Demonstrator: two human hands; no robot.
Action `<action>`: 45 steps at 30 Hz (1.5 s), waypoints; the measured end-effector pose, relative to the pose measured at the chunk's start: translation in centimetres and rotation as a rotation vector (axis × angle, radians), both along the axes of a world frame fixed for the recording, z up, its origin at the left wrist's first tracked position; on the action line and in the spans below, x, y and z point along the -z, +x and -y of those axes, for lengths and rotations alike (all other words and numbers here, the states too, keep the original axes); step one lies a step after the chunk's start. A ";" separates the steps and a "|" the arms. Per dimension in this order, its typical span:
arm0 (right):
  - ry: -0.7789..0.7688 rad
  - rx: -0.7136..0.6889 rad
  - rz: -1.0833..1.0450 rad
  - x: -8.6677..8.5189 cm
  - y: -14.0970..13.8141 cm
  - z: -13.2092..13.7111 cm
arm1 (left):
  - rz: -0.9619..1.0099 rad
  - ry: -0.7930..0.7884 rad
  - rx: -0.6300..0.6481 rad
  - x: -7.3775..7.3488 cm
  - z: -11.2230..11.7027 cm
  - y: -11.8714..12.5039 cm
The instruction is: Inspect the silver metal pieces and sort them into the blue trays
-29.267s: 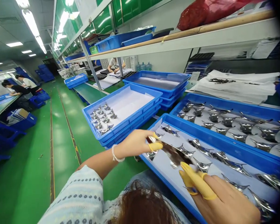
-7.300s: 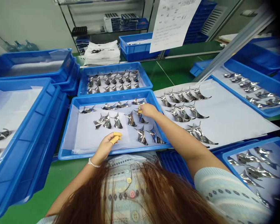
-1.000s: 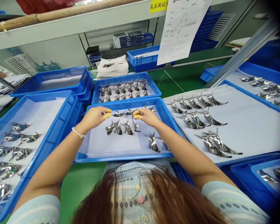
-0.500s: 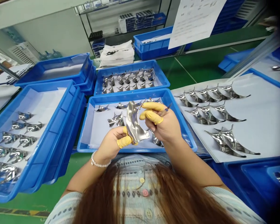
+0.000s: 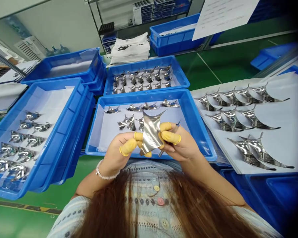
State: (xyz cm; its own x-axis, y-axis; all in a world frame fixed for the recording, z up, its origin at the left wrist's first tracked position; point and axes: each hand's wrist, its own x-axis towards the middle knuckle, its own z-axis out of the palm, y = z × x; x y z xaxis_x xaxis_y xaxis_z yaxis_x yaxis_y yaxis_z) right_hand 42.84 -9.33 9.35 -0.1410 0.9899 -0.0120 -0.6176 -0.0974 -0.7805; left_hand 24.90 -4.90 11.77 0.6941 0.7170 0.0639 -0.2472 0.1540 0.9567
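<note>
A shiny curved metal part (image 5: 152, 129) with pointed corners is held up between my hands, its lettered face showing. My left hand (image 5: 119, 148), yellow covers on its fingertips, pinches the lower left edge. On the right edge, the covered fingers of my right hand (image 5: 182, 143) are closed too. A thin pen-like tool (image 5: 178, 123) is also tucked in my right hand, mostly hidden by it. Below lies a paper-lined blue tray (image 5: 200, 130) with several similar metal parts (image 5: 150, 106) in it; my hands cover some of them.
Behind it is another blue tray (image 5: 183, 77) with rows of parts. Stacked trays (image 5: 73, 105) stand at the left. On the right, white paper (image 5: 285, 109) bears several larger curved parts (image 5: 253, 119). A hanging printed sheet (image 5: 224, 16) fills the upper right.
The metal part has been turned so its lettered face shows. My right hand has moved in and now grips its right edge. The view has shifted slightly.
</note>
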 end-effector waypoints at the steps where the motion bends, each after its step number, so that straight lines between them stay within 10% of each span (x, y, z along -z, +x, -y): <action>1: -0.010 -0.021 -0.043 0.3 -0.1 0.0 | 0.001 0.012 -0.002 -0.2 0.1 -0.1; 9: -0.049 -0.154 -0.207 1.8 -1.2 -0.1 | -0.011 -0.011 0.002 -0.2 0.5 -0.4; 20: 0.076 -0.041 0.103 0.8 -0.6 0.3 | -0.083 0.243 -0.191 0.3 0.0 -1.6; 37: 0.150 0.028 0.200 0.6 -0.7 0.2 | -0.130 0.742 -0.162 -0.8 0.4 -2.0; 41: 0.246 0.313 0.535 0.8 -0.6 0.7 | -0.213 0.581 -0.316 0.2 -0.8 -1.7; 45: 0.585 0.597 1.301 1.8 0.2 1.3 | -0.204 0.282 -0.267 1.0 -2.6 -1.8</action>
State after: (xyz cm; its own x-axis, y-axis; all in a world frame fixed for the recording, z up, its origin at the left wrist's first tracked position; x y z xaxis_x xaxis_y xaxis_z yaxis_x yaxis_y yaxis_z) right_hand 43.02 -10.58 7.52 0.0633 0.8067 0.5875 0.6589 0.4084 -0.6317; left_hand 23.07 -2.31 10.78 0.5054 0.8472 0.1639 -0.0442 -0.1643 0.9854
